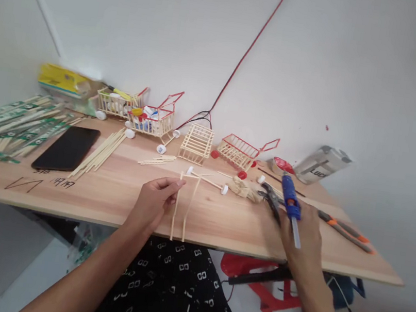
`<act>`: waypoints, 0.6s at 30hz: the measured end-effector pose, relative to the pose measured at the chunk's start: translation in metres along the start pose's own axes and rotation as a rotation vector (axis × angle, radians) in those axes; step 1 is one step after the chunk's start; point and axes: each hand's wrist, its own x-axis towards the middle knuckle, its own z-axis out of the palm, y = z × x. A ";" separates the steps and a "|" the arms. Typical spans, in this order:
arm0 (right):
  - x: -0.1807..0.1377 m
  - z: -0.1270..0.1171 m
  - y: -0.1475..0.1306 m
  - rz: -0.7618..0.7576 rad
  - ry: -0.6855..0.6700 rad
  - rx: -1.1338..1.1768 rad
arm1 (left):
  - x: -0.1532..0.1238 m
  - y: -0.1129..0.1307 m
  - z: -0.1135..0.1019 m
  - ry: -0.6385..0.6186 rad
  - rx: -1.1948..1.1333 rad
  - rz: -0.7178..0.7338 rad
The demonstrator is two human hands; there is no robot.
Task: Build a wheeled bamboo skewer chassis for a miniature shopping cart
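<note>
My left hand (158, 198) pinches one side of a small frame of thin wooden sticks (190, 203), upright near the table's front edge. The frame has two long legs, bent low down, and a crosspiece at the top. On the right, my right hand (303, 235) is closed around a blue glue gun (291, 197). A clear glue stick (296, 233) pokes out of its rear, and its nozzle points away from me. Just beyond the frame lies a stick axle (208, 180) with white wheels. Black-jawed pliers (272, 199) lie beside the glue gun, partly hidden by my right hand.
Along the wall stand miniature stick carts (154, 124), a stick basket (196, 144) and a red-trimmed cart (238, 151). Loose sticks (101, 153), a black phone (66, 148) and wrapped chopsticks (12, 127) lie left. Orange-handled pliers (348, 234) and a tin (322, 165) are right.
</note>
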 end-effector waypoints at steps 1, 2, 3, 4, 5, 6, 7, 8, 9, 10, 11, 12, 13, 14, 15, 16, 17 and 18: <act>0.001 -0.003 0.019 0.016 0.006 -0.058 | 0.000 0.001 0.001 0.008 0.007 -0.006; 0.002 -0.007 0.038 0.041 0.031 -0.118 | 0.000 0.002 0.002 0.013 0.013 -0.009; 0.003 -0.011 0.057 0.058 0.048 -0.169 | -0.001 0.002 0.002 0.012 0.016 -0.010; 0.004 -0.016 0.074 0.076 0.078 -0.207 | -0.001 0.003 0.003 0.017 0.014 -0.010; 0.003 -0.020 0.089 0.091 0.108 -0.235 | -0.001 0.004 0.004 0.020 0.010 -0.011; 0.002 -0.025 0.103 0.110 0.136 -0.264 | -0.001 0.004 0.005 0.025 0.008 -0.013; 0.000 -0.029 0.115 0.126 0.147 -0.288 | -0.001 0.005 0.005 0.033 0.009 -0.016; -0.003 -0.032 0.125 0.137 0.139 -0.304 | -0.001 0.005 0.006 0.037 0.014 -0.019; -0.006 -0.034 0.133 0.141 0.132 -0.319 | -0.001 0.005 0.006 0.041 0.021 -0.020; -0.009 -0.034 0.140 0.137 0.124 -0.332 | 0.000 0.005 0.006 0.041 0.029 -0.020; -0.012 -0.033 0.145 0.129 0.120 -0.341 | 0.000 0.005 0.006 0.037 0.035 -0.019; -0.015 -0.031 0.149 0.118 0.118 -0.348 | 0.001 0.005 0.006 0.032 0.039 -0.017; -0.016 -0.028 0.152 0.110 0.115 -0.353 | 0.001 0.005 0.005 0.028 0.042 -0.016; -0.017 -0.024 0.153 0.106 0.103 -0.353 | 0.002 0.004 0.005 0.025 0.045 -0.017; -0.017 -0.020 0.154 0.106 0.091 -0.352 | 0.002 0.004 0.004 0.024 0.048 -0.019; -0.017 -0.015 0.154 0.109 0.076 -0.351 | 0.003 0.004 0.004 0.024 0.052 -0.023; -0.016 -0.012 0.153 0.109 0.058 -0.351 | 0.003 0.003 0.004 0.026 0.053 -0.027; -0.014 -0.008 0.152 0.110 0.046 -0.355 | 0.003 0.004 0.003 0.026 0.053 -0.030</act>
